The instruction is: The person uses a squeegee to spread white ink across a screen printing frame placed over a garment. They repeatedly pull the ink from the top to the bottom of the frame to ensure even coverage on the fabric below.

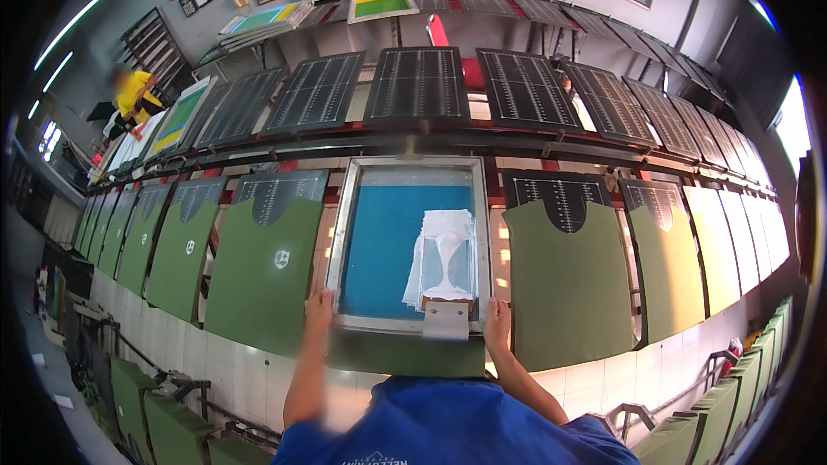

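A silk-screen frame (354, 207) with metal edges and blue mesh (383, 250) lies over a green shirt (405, 357) in front of me. My left hand (318, 308) grips its near left corner. At the near right corner, my right hand (497, 323) is closed on the frame's side. White ink (446, 245) spreads over the right part of the mesh in a ragged patch. A squeegee (446, 320) with a pale metal plate rests at the near end of that ink. The shirt under the mesh is mostly hidden.
Green shirts on black boards stand in a row on both sides; left ones (258, 275) bear a small white print, while the right neighbour (568, 284) looks plain. Bare black boards (413, 86) line the rack beyond. A person in yellow (135, 95) is far left.
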A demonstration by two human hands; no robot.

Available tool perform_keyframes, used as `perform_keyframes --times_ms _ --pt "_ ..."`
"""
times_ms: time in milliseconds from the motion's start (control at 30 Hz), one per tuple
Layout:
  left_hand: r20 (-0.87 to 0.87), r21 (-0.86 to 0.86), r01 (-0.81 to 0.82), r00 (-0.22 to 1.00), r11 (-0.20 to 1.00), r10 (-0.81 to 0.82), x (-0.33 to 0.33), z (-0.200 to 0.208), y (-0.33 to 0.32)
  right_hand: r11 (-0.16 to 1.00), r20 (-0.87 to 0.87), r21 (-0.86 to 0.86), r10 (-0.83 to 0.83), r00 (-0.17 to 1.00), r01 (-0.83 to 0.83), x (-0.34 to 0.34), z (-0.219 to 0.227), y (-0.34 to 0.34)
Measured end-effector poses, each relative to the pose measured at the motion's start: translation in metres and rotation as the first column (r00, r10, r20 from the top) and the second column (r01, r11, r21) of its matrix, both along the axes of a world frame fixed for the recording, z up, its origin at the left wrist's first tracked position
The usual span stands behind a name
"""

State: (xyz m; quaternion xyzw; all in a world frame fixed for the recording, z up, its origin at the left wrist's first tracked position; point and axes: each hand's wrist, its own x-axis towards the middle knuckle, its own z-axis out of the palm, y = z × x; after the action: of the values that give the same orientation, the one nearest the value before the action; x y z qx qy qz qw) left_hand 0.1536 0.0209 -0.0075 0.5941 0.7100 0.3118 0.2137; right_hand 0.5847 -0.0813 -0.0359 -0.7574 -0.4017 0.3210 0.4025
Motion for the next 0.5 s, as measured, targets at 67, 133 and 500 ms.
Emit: perform_keyframes --times_ms 67,133,500 --pt "0.002 0.05 -0.01 1.0 0.999 0.01 0.004 0.01 -0.005 0.999 -0.086 0.048 -0.02 0.996 0.025 0.003 0.009 -0.003" --pt "0.064 0.029 -0.031 0.998 0.999 0.029 0.011 0.024 -0.015 0.99 -0.193 0.12 -0.044 0.98 0.068 0.009 0.017 -0.007" --pt "0.362 -0.001 0.113 0.926 0.994 -0.105 0.247 0.032 -0.107 0.946 -0.182 0.24 -0.176 0.968 0.217 0.246 0.072 -0.116"
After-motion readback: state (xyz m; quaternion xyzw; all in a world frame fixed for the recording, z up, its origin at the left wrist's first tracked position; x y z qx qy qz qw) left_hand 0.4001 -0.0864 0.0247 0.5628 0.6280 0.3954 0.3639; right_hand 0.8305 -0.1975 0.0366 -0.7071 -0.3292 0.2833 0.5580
